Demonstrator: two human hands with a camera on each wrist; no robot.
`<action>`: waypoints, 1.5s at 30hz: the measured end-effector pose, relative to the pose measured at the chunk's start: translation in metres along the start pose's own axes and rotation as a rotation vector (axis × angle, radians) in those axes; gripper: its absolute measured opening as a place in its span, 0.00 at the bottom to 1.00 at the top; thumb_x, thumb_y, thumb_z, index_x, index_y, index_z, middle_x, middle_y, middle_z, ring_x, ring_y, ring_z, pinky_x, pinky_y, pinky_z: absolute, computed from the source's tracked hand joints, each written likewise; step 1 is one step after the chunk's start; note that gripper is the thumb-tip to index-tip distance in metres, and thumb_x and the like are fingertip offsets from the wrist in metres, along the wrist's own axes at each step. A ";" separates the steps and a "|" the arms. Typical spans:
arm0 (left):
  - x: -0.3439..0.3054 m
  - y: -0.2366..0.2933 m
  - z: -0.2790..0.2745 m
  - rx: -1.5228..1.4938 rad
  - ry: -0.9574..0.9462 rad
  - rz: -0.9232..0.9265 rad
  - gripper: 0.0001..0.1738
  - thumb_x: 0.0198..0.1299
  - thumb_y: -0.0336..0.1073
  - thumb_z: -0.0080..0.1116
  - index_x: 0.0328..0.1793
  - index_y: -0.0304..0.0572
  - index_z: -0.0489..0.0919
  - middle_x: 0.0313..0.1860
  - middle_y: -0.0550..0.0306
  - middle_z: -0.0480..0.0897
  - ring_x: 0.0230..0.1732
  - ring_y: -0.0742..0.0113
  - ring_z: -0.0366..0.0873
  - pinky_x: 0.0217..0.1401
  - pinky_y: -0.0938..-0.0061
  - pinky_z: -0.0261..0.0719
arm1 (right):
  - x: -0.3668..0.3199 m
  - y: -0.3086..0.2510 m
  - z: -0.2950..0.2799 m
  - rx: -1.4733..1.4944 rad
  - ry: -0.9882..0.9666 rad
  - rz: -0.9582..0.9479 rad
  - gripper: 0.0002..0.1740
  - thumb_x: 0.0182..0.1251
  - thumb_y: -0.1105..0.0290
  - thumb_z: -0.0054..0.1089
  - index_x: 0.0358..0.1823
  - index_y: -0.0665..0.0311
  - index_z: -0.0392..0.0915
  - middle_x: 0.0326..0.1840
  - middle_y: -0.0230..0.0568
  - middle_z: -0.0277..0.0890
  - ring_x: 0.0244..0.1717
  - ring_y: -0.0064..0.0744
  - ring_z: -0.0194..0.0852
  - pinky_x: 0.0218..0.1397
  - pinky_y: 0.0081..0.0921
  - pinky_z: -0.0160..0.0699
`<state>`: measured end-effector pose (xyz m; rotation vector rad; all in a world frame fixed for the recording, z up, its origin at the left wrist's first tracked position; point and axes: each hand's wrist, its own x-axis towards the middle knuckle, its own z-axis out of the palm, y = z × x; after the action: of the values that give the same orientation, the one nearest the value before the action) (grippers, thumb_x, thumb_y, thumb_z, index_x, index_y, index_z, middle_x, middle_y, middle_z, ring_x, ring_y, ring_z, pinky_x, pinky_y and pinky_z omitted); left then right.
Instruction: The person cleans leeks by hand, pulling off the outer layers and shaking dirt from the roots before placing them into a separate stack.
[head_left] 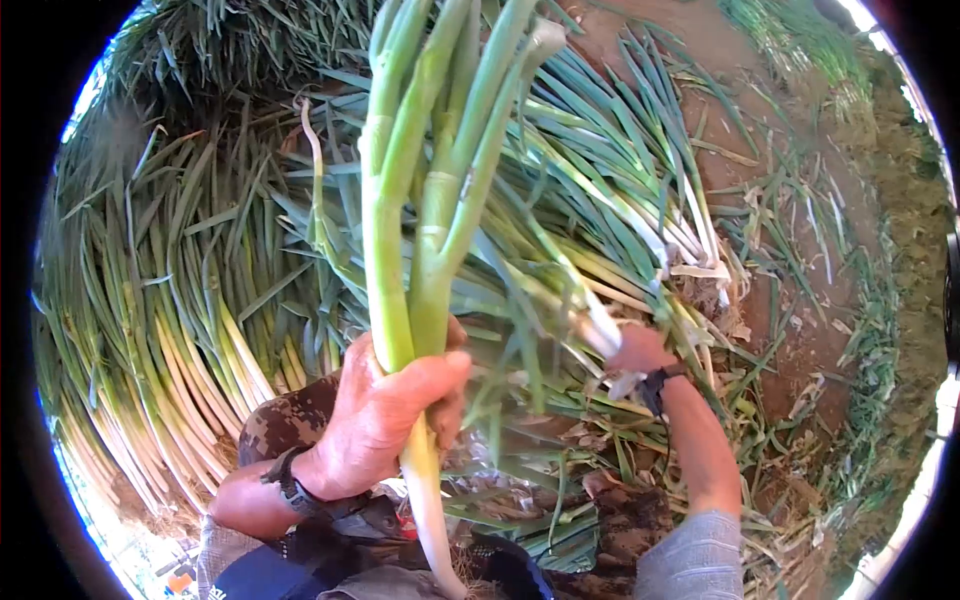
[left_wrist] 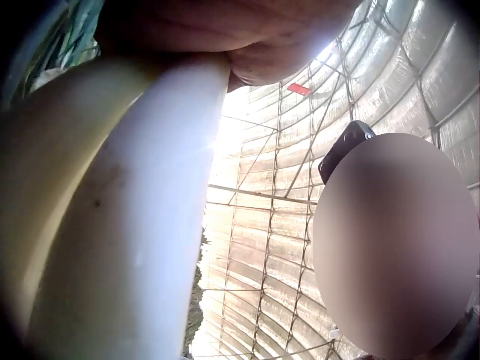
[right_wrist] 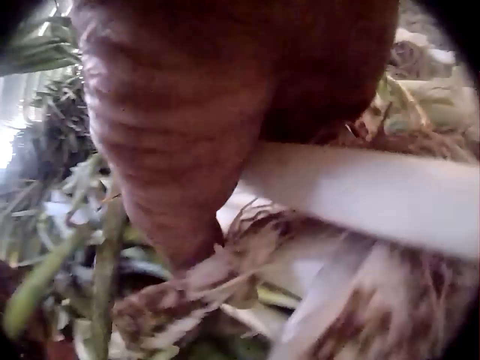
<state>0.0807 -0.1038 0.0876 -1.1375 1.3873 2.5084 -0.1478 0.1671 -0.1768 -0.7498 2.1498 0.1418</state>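
My left hand (head_left: pixel 395 410) grips thick green onions (head_left: pixel 430 225) upright, close to the camera, its thumb across the stalks. Their white ends come out below the fist, with roots at the bottom; the left wrist view shows the pale stalks (left_wrist: pixel 127 210) large beneath the hand. Further right, my right hand (head_left: pixel 640 352) holds a green onion (head_left: pixel 600 325) by its white lower part, low over the pile. In the right wrist view a white stalk (right_wrist: pixel 367 191) runs out from under the curled hand (right_wrist: pixel 180 112), above shaggy roots (right_wrist: pixel 420 300). The right fingertips are mostly hidden.
A dense row of green onions (head_left: pixel 170 350) lies at the left. Another bundle (head_left: pixel 650 180) rests on the soil at the back right, with roots toward me. Stripped leaves (head_left: pixel 800 235) litter the ground on the right. A curved greenhouse roof (left_wrist: pixel 277 247) shows overhead.
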 end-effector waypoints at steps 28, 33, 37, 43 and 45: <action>0.042 -0.093 -0.002 -0.267 -0.032 0.087 0.10 0.57 0.33 0.62 0.28 0.40 0.73 0.18 0.60 0.71 0.13 0.68 0.68 0.15 0.68 0.72 | -0.287 -0.034 0.052 0.417 0.315 0.343 0.34 0.45 0.63 0.73 0.54 0.73 0.73 0.42 0.51 0.81 0.35 0.42 0.82 0.39 0.34 0.82; 0.048 -0.094 -0.003 -0.188 -0.155 0.170 0.11 0.53 0.34 0.66 0.31 0.33 0.78 0.22 0.60 0.75 0.20 0.70 0.72 0.20 0.69 0.69 | -0.346 -0.018 -0.041 0.316 0.505 0.483 0.28 0.47 0.63 0.74 0.49 0.68 0.77 0.42 0.45 0.83 0.42 0.35 0.82 0.46 0.33 0.82; -0.006 -0.040 -0.006 0.028 -0.274 0.512 0.12 0.62 0.37 0.65 0.31 0.37 0.79 0.22 0.67 0.75 0.23 0.79 0.68 0.21 0.75 0.67 | -0.390 -0.031 -0.080 0.464 0.737 0.100 0.23 0.49 0.75 0.69 0.50 0.67 0.78 0.41 0.36 0.81 0.37 0.25 0.79 0.40 0.28 0.79; -0.084 0.106 -0.101 0.321 -0.088 1.152 0.26 0.65 0.35 0.58 0.65 0.27 0.67 0.31 0.61 0.78 0.23 0.75 0.74 0.21 0.79 0.75 | -0.285 -0.024 0.016 0.724 0.553 0.210 0.20 0.48 0.70 0.71 0.42 0.73 0.79 0.33 0.39 0.81 0.32 0.31 0.79 0.35 0.33 0.77; -0.120 0.159 -0.160 0.518 0.152 1.184 0.26 0.64 0.36 0.61 0.64 0.32 0.68 0.30 0.62 0.78 0.23 0.74 0.75 0.21 0.79 0.77 | -0.249 -0.045 0.042 0.699 0.473 0.276 0.18 0.51 0.68 0.69 0.39 0.75 0.80 0.30 0.40 0.79 0.29 0.31 0.77 0.31 0.35 0.75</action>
<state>0.1994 -0.2844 0.2237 -0.4030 3.1808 2.2125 0.0237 0.2603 -0.0107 -0.0731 2.4958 -0.6755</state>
